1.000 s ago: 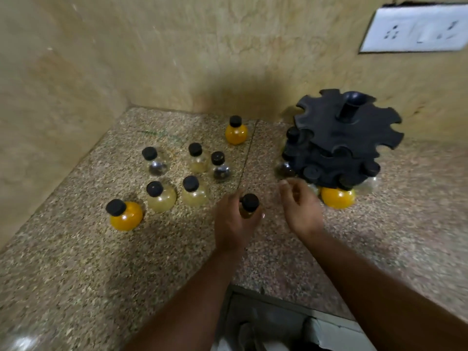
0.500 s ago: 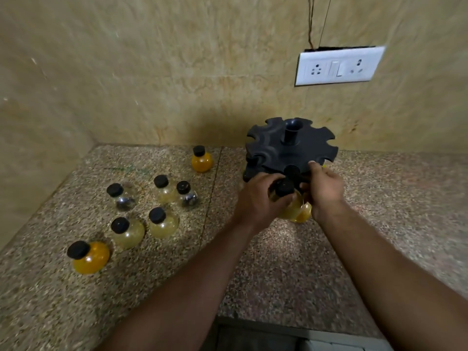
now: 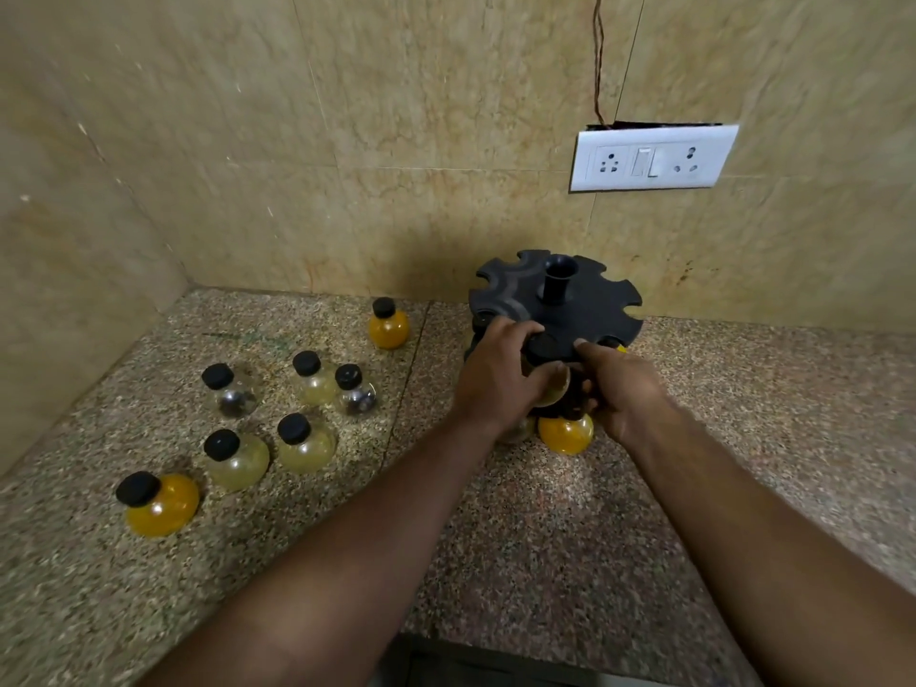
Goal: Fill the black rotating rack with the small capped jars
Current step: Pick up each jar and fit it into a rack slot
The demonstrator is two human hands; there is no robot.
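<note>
Rack point(image 3: 585, 309), black and two-tiered, stands upright on the bench point(image 3: 545, 538) close to the back wall. Its upper disc shows open notches round the rim, and I see no jar hung in them. The lower tier carries an orange jar point(image 3: 565, 433) at the near side; the rest of that tier is hidden.

Left grip point(image 3: 500, 384) is clenched round a pale jar point(image 3: 555, 394), fingers wrapping its body. Right grip point(image 3: 624, 389) is at the rack's near edge, one finger on the upper rim and the others curled below it. It appears to be steadying the rack, but a firm hold is not confirmed.

The held jar is upright, long axis vertical. Its cap point(image 3: 543, 347) is level with the upper disc and touches or nearly touches the near rim, between the two grips. The notch lies directly beyond the jar, away from the person. The coming move is judged to be a short level push forward by the left grip to seat the neck.

Seven loose jars point(image 3: 302, 441) stand on the bench well to the left.
</note>
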